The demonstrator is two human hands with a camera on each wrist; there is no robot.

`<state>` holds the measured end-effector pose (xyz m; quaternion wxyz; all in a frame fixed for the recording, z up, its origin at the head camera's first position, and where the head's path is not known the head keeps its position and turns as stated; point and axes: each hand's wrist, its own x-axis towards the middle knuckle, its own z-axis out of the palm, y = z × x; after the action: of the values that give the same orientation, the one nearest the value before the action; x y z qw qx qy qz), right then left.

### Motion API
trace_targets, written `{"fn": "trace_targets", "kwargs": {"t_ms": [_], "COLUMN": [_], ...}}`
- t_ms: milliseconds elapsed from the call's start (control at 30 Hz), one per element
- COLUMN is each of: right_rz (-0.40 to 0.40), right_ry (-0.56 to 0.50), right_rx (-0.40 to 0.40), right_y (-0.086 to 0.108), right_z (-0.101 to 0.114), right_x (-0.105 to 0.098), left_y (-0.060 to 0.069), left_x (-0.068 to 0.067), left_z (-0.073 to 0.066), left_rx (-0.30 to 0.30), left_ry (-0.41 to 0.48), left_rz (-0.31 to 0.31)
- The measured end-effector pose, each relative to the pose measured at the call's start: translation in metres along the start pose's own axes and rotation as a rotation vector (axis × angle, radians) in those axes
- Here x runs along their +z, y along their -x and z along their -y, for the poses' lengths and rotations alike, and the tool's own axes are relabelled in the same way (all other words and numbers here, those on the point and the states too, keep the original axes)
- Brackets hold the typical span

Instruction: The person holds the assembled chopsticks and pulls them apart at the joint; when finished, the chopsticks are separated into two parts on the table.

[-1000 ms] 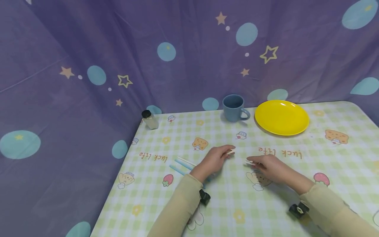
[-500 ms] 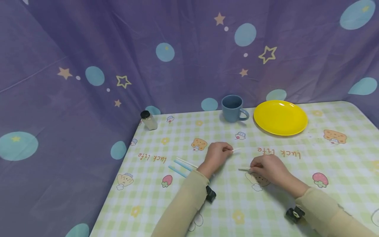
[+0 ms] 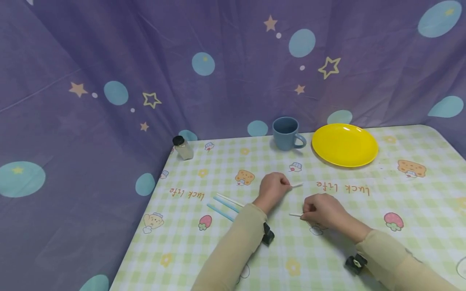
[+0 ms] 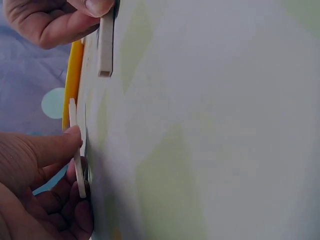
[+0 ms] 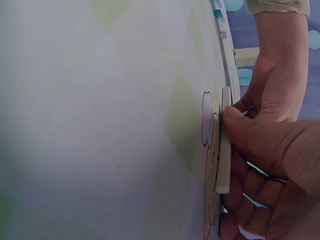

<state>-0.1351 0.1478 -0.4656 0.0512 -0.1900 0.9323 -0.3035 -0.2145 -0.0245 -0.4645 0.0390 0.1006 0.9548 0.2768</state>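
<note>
from the head view, your left hand (image 3: 274, 188) pinches a white stick (image 3: 297, 185) and your right hand (image 3: 324, 211) pinches a second stick (image 3: 295, 215), both low over the checked cloth (image 3: 204, 262) — whether they touch it, you can't tell. in the left wrist view both look straight and square-edged — likely light, stiff, a bit slick; pinch the flat sides near the middle. the right wrist view shows the cloth lying smooth, with a purple curtain (image 5: 247, 32) beyond.
</note>
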Motion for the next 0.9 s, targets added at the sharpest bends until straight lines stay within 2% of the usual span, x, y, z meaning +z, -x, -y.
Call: {"fn": "trace_targets", "kwargs": {"t_ms": [300, 533, 900], "right_rz": [0.013, 0.021, 0.015], "right_ry": [-0.015, -0.008, -0.007], "right_rx": [-0.039, -0.043, -0.041], "right_y": [-0.002, -0.004, -0.004], "right_z": [-0.001, 0.0, -0.002], "right_x": [0.0, 0.0, 0.0], "left_y": [-0.01, -0.014, -0.018], "left_x": [0.006, 0.008, 0.008], "left_z": [-0.005, -0.009, -0.011], "left_rx": [0.028, 0.032, 0.062], "left_ry": [-0.045, -0.021, -0.09], "left_rz": [0.004, -0.004, -0.01]}}
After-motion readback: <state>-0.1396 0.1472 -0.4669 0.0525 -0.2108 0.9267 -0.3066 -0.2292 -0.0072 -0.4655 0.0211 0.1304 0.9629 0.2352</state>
